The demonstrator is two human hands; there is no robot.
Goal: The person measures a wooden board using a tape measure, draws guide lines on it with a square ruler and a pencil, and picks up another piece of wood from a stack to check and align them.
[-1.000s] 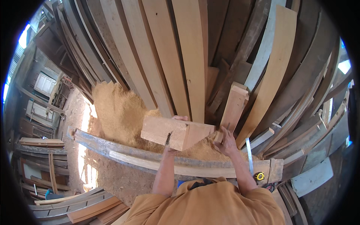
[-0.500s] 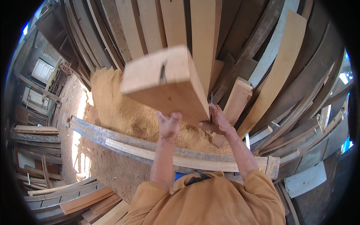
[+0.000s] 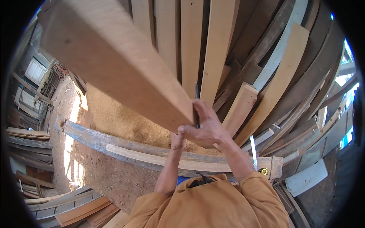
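Observation:
A thick, squared wooden beam [image 3: 118,72] slants up from my hands toward the upper left, its raised end large and blurred. My right hand [image 3: 208,124] grips the lower end, thumb across the underside and fingers over the right side. A slim dark pencil-like stick [image 3: 196,93] pokes up beside those fingers, apparently pinched against the wood. Beneath the same end, my left hand [image 3: 177,142] bears the beam from below; most of its fingers are hidden behind the wood.
A long worn bench plank [image 3: 91,138] crosses in front of me, with a pale wood strip [image 3: 148,155] along it. A yellow-black tape measure [image 3: 263,171] is at its right end. Behind lie a sawdust heap [image 3: 118,114] and several leaning boards [image 3: 190,49]. Stacked timber [image 3: 81,211] is lower left.
The beam has swung up and left, its far end now nearer the camera and showing more of its length. My right hand has shifted left, and my left hand sits slightly lower. The tape measure is less covered.

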